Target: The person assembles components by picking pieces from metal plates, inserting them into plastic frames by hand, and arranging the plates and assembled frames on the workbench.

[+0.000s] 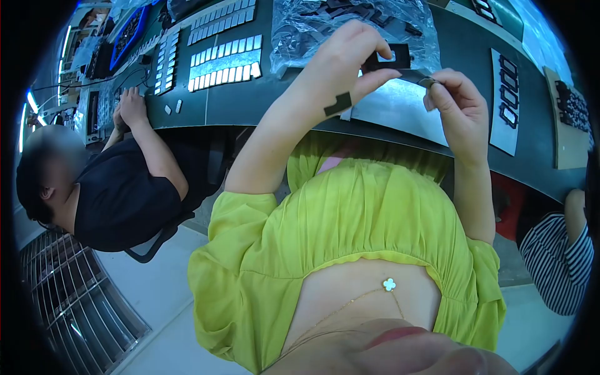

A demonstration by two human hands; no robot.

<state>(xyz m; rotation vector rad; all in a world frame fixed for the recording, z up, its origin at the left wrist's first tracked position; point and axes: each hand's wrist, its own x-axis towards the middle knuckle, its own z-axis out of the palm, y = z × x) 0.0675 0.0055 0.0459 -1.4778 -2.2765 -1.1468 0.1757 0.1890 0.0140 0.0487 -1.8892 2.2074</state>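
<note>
My left hand [353, 59] grips a small black frame-like part [397, 56] between thumb and fingers, above the table's near edge. A black L-shaped piece [338, 104] lies on the skin of my left wrist. To the right of the black part, my right hand [459, 103] is closed in a pinch, with something thin and dark at the fingertips, too small to make out. Beneath both hands is a pale flat sheet [406, 111]. Behind them, a clear plastic bag [294, 37] holds many dark parts.
Rows of light rectangular pieces [225, 62] lie to the left on the dark table [262, 100]. A white strip with black frames [504, 100] and a brown board with dark parts [569, 125] lie right. A person in black [125, 187] sits left; another in stripes [553, 262] sits right.
</note>
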